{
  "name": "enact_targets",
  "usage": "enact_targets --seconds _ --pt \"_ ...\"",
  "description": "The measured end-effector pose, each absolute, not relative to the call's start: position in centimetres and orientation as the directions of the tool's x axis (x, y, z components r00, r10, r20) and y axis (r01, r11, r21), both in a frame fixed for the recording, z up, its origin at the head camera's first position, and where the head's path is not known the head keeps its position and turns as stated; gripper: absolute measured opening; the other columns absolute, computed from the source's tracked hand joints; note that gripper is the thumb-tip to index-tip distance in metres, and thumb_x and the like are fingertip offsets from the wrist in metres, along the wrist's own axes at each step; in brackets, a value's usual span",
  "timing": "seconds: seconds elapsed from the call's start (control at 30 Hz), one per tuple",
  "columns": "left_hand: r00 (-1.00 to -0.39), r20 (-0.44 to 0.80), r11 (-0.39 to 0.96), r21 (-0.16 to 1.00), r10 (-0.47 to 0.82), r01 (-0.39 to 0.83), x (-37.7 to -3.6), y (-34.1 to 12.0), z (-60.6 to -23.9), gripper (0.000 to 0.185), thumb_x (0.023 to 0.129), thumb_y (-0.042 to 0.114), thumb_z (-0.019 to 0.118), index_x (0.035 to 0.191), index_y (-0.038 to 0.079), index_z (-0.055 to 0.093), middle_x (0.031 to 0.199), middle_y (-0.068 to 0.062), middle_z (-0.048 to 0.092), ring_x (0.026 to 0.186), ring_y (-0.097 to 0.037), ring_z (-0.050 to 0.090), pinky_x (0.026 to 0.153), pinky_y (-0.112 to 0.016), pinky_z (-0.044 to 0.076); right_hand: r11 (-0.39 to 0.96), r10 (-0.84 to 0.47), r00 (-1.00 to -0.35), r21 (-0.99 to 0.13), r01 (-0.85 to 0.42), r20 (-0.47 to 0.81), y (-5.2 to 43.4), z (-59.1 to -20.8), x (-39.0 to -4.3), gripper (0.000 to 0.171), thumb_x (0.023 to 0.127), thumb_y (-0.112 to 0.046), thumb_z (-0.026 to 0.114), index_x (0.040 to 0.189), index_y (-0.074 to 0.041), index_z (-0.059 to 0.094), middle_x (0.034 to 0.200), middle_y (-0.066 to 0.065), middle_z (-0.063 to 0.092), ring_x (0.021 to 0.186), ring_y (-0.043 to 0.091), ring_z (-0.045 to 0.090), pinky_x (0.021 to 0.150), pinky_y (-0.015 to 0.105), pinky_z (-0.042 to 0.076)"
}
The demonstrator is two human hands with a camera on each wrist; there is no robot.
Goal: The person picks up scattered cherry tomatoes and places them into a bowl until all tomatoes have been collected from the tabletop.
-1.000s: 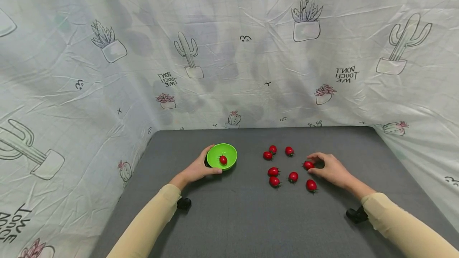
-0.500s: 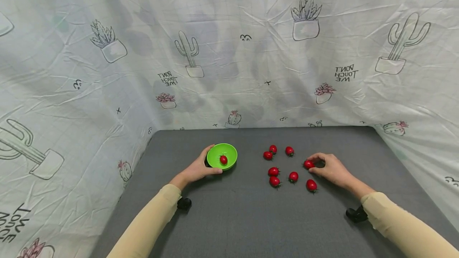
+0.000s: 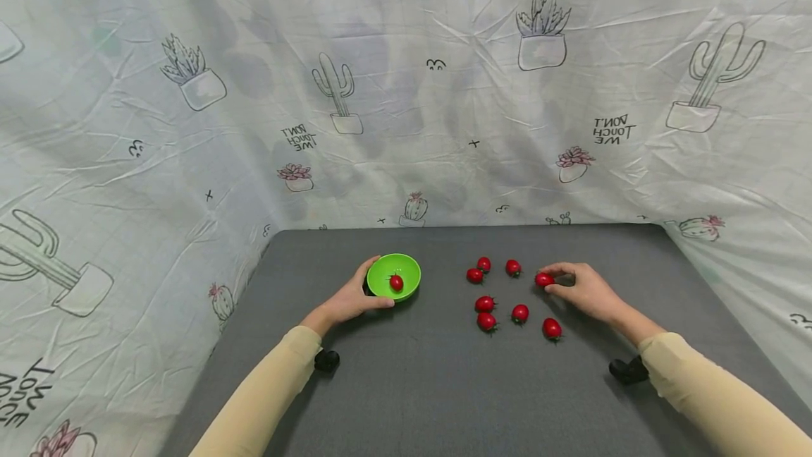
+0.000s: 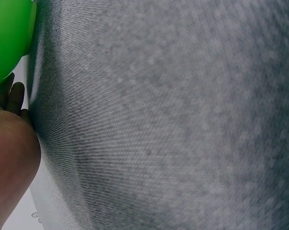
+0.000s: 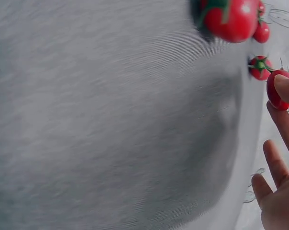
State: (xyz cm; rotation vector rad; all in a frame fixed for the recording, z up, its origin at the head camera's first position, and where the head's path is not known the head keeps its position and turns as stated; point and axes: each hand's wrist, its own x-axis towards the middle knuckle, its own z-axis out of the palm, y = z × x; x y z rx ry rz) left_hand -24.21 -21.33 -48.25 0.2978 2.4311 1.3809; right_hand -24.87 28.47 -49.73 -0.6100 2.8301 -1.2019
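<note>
My left hand (image 3: 347, 300) grips a small green bowl (image 3: 378, 275) from its left side, thumb near the front rim. One cherry tomato (image 3: 396, 283) lies inside the bowl. In the left wrist view the bowl (image 4: 8, 38) shows only partly, with fingers (image 4: 15, 98) against its underside. On the right, my right hand (image 3: 590, 293) pinches another cherry tomato (image 3: 543, 279) between thumb and fingers. The right wrist view shows this tomato (image 5: 273, 90) held off the cloth, its stem end pointing away from the hand.
Several cherry tomatoes lie loose between the hands, among them a pair (image 3: 485, 304) and a single one (image 3: 552, 329) nearest the front. They rest on a grey cloth-covered table (image 3: 419, 386). A white printed curtain (image 3: 406, 90) hangs along the table's back and sides.
My right hand has raised its cherry tomato slightly and moved it a little toward the back of the table. The left hand and the bowl have stayed in place.
</note>
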Motion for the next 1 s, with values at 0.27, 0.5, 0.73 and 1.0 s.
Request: enact_targets --seconds 0.27,0.5,0.73,1.0 --pt "-0.936 -0.142 0.526 0.849 0.322 0.052 -25.6 -22.0 -51.2 0.107 0.087 0.033 0.084 0.166 0.02 0.012 0.166 -0.017 0.02 0.151 -0.035 0.023 0.116 -0.061 0.023 0.608 -0.364 -0.917 -0.704 -0.366 0.162 27.4 -48.3 -25.6 0.038 0.1 -0.03 0.071 0.133 -0.011 0.069 0.132 0.01 0.066 0.128 0.036 0.051 0.103 0.065 0.036" --pt "-0.938 -0.133 0.526 0.848 0.32 0.059 -25.5 -22.2 -51.2 0.108 0.085 0.04 0.086 0.165 0.025 0.015 0.165 -0.013 0.023 0.15 -0.032 0.026 0.116 -0.058 0.026 0.615 -0.351 -0.927 -0.715 -0.333 0.13 25.9 -46.8 -26.1 0.041 0.1 -0.033 0.069 0.137 -0.015 0.066 0.14 0.012 0.06 0.136 0.04 0.041 0.105 0.067 0.031" --pt "-0.938 -0.147 0.539 0.841 0.313 0.048 -25.7 -22.2 -51.2 0.111 0.083 0.044 0.086 0.165 0.026 0.014 0.166 -0.011 0.023 0.15 -0.03 0.026 0.116 -0.056 0.027 0.6 -0.372 -0.921 -0.728 -0.333 0.115 24.1 -45.5 -27.2 0.045 0.101 -0.037 0.067 0.142 -0.016 0.063 0.145 0.011 0.057 0.14 0.04 0.038 0.108 0.066 0.031" --pt "-0.939 -0.142 0.536 0.843 0.313 0.051 -25.7 -22.1 -51.2 0.107 0.085 0.041 0.086 0.165 0.026 0.016 0.165 -0.013 0.023 0.15 -0.032 0.026 0.116 -0.058 0.026 0.56 -0.426 -0.897 -0.745 -0.363 0.118 21.7 -44.5 -28.0 0.047 0.103 -0.036 0.064 0.146 -0.017 0.059 0.149 0.01 0.053 0.141 0.039 0.036 0.108 0.066 0.03"
